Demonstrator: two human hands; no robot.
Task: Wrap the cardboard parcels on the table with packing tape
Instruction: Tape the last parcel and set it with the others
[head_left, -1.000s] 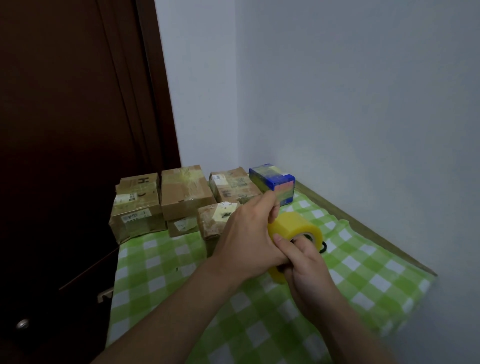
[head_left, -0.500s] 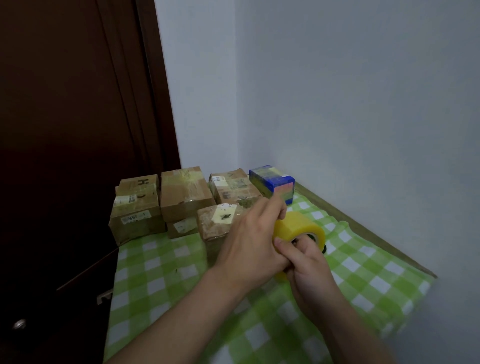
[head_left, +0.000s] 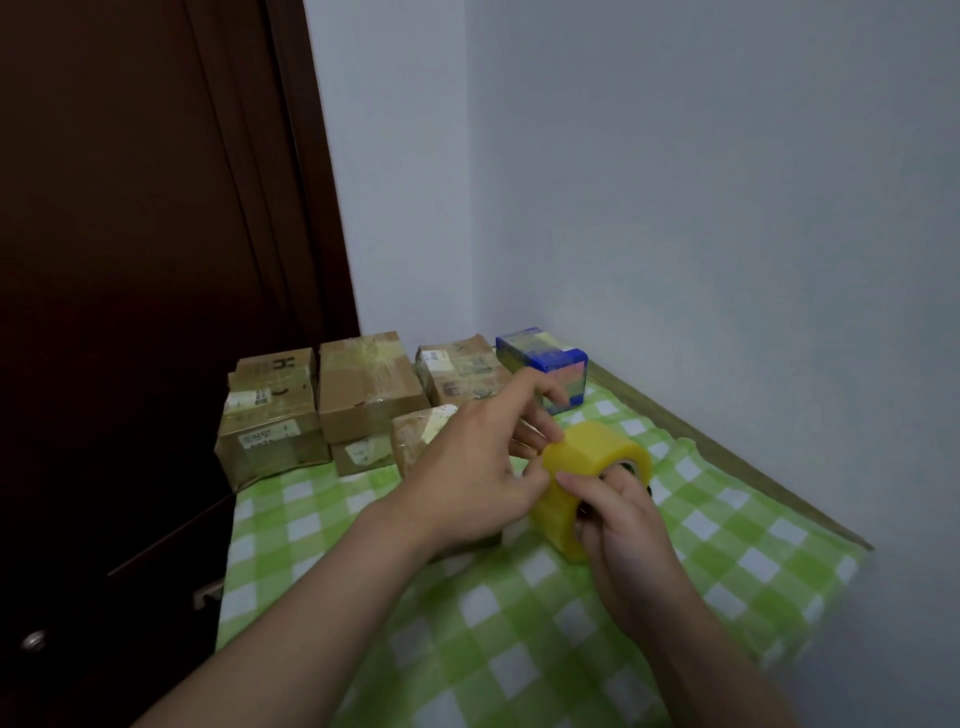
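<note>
A wide roll of yellow packing tape (head_left: 595, 462) is held above the green checked tablecloth (head_left: 519, 639). My right hand (head_left: 628, 540) grips the roll from below, with fingers reaching into its core. My left hand (head_left: 478, 473) pinches at the roll's left rim with thumb and fingers while the index finger points up. Several brown cardboard parcels (head_left: 363, 389) stand at the far end of the table. One small parcel (head_left: 415, 436) lies partly hidden behind my left hand.
A blue taped box (head_left: 545, 364) stands at the back right against the white wall. A dark brown door (head_left: 130, 260) borders the table's left side, and the table's right edge (head_left: 727, 457) runs along the wall.
My left hand has shifted along the roll's rim and its index finger has lifted. The roll has turned slightly in my right hand.
</note>
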